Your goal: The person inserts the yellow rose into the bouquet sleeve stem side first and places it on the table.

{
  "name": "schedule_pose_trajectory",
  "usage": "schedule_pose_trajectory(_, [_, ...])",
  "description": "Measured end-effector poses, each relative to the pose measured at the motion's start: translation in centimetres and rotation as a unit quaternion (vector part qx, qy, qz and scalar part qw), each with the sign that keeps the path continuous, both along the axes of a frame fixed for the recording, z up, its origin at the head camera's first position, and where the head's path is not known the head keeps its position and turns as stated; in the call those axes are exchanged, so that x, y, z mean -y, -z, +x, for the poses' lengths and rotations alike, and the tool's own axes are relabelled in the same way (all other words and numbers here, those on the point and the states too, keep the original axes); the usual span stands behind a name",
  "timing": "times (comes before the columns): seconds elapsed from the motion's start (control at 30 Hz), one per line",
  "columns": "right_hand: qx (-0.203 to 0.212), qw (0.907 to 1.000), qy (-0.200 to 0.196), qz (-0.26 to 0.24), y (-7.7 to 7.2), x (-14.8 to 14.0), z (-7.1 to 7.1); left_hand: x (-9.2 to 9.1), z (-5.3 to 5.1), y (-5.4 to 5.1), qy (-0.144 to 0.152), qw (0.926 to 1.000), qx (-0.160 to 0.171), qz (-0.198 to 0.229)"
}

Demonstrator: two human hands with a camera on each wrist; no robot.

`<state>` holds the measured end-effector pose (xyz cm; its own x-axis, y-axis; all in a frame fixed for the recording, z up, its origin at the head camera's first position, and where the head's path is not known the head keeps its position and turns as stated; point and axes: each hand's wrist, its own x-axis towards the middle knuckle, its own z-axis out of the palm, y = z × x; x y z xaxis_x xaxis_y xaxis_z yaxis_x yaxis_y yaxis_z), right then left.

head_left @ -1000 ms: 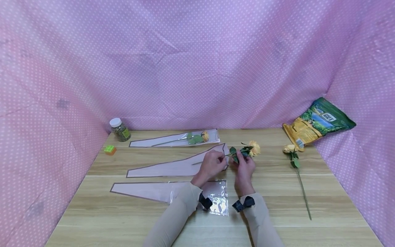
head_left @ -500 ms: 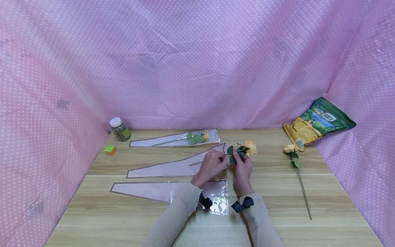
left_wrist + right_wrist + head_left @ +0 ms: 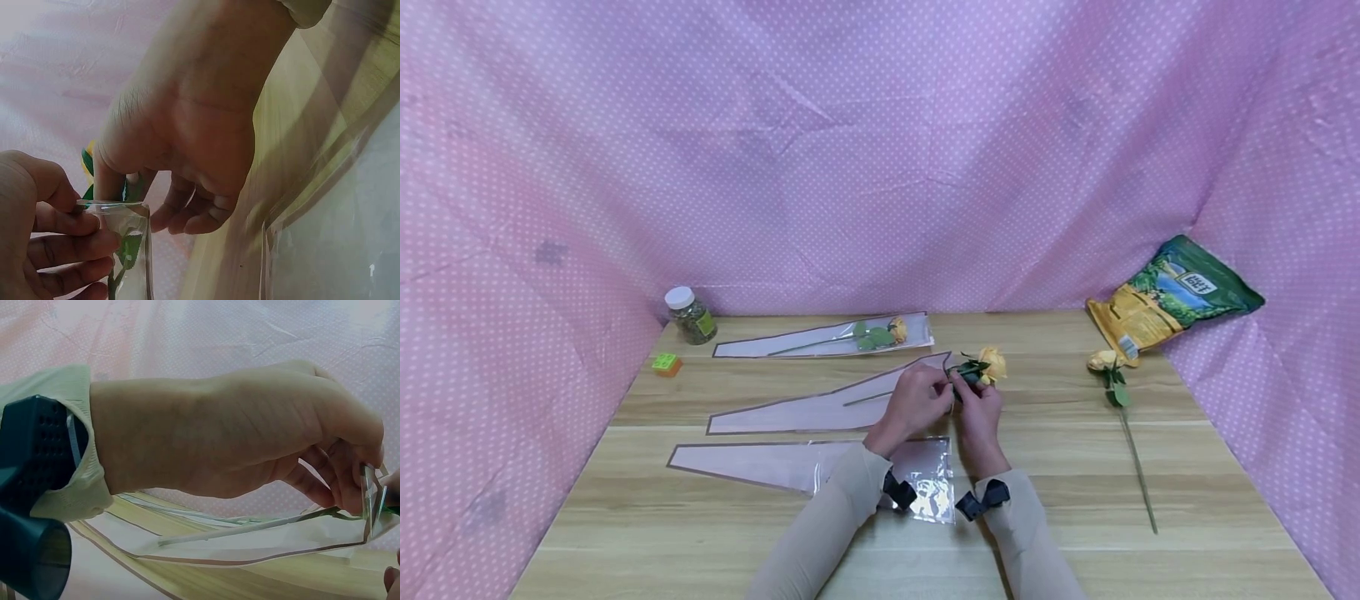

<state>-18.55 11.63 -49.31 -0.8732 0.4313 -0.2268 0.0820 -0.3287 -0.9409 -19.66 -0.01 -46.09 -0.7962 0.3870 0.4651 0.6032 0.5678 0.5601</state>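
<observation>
The left hand (image 3: 917, 398) pinches the wide open end of the middle clear sleeve (image 3: 805, 413). Close on its right, the right hand (image 3: 981, 421) grips a yellow rose (image 3: 992, 365) just below the bloom, among the leaves. The rose's stem (image 3: 867, 400) runs left along the sleeve; the right wrist view shows the stem (image 3: 250, 531) inside it, below the left hand (image 3: 250, 425). In the left wrist view a leaf (image 3: 129, 250) shows through the film, between the left fingers (image 3: 69, 247) and the right hand (image 3: 187, 119), which partly hides the bloom.
Behind lies a sleeve (image 3: 745, 348) holding a rose; another sleeve (image 3: 737, 460) lies in front, under the left forearm. A loose rose (image 3: 1138, 467) and a green-and-yellow bag (image 3: 1180, 292) are at right. A jar (image 3: 694, 321) and small block (image 3: 667, 365) stand at left.
The right hand has moved left with the rose, bringing its leaves to the sleeve's mouth and its stem further in. The left hand has hardly moved.
</observation>
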Motion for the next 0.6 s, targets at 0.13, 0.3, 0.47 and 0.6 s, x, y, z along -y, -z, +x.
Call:
schedule_pose_trajectory(0.13, [-0.002,0.9996,-0.019,-0.022,0.02,0.1,0.04,-0.01,-0.01,-0.04,-0.002,1.0,0.0,-0.002])
schedule_pose_trajectory(0.3, [0.008,0.998,-0.031,-0.055,0.02,0.0,-0.02,0.07,-0.06,-0.08,0.002,1.0,0.003,-0.001])
schedule_pose_trajectory(0.47, [0.018,0.9952,-0.038,-0.088,-0.1,-0.31,0.11,0.18,-0.2,-0.07,0.004,1.0,0.007,0.006])
schedule_pose_trajectory(0.6, [0.004,0.9917,-0.054,-0.116,-0.15,-0.6,0.3,0.25,-0.16,-0.18,0.005,0.9997,0.019,0.013])
